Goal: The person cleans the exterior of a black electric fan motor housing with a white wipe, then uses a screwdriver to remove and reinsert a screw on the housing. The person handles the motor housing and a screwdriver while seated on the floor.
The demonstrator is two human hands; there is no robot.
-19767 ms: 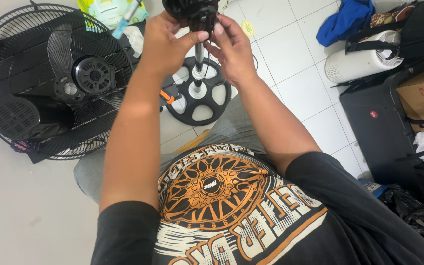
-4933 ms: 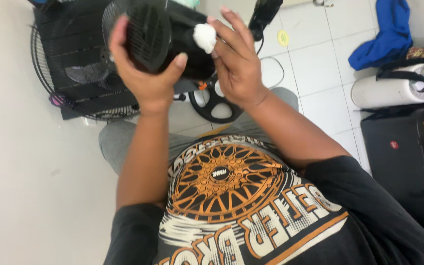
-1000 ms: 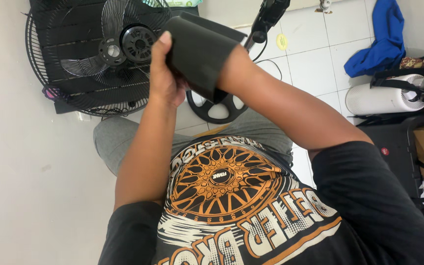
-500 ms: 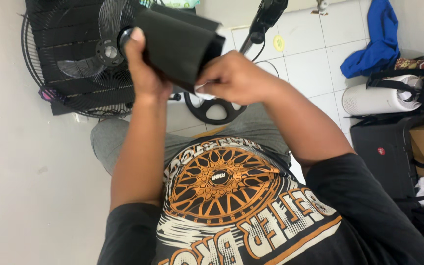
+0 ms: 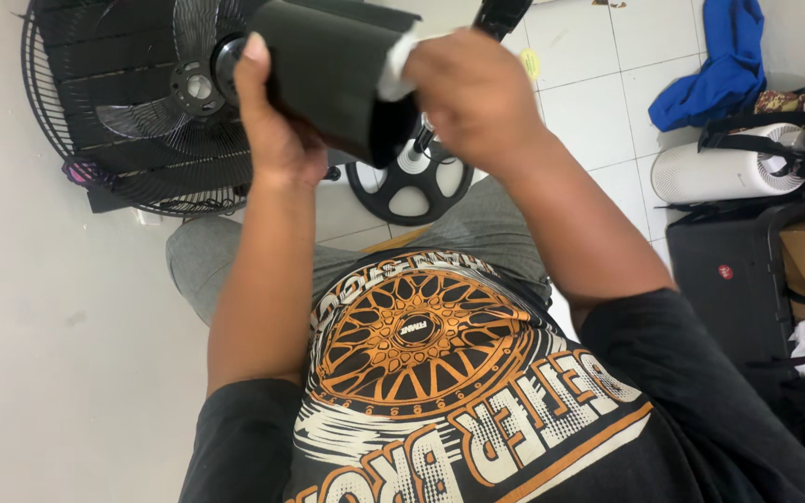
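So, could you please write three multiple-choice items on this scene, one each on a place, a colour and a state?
1. Where does the fan blade with its wire grille lie?
A. on the floor, upper left
B. on the suitcase
C. in the lap

2. What colour is the cloth in the right hand?
A. white
B. red
C. green

3. How is the black housing held?
A. lying on the floor
B. lifted, gripped by the left hand
C. hanging from a hook

Answers: 1 A, it rests on the floor; 2 A, white shows at the fingers; 3 B, the left hand wraps it.
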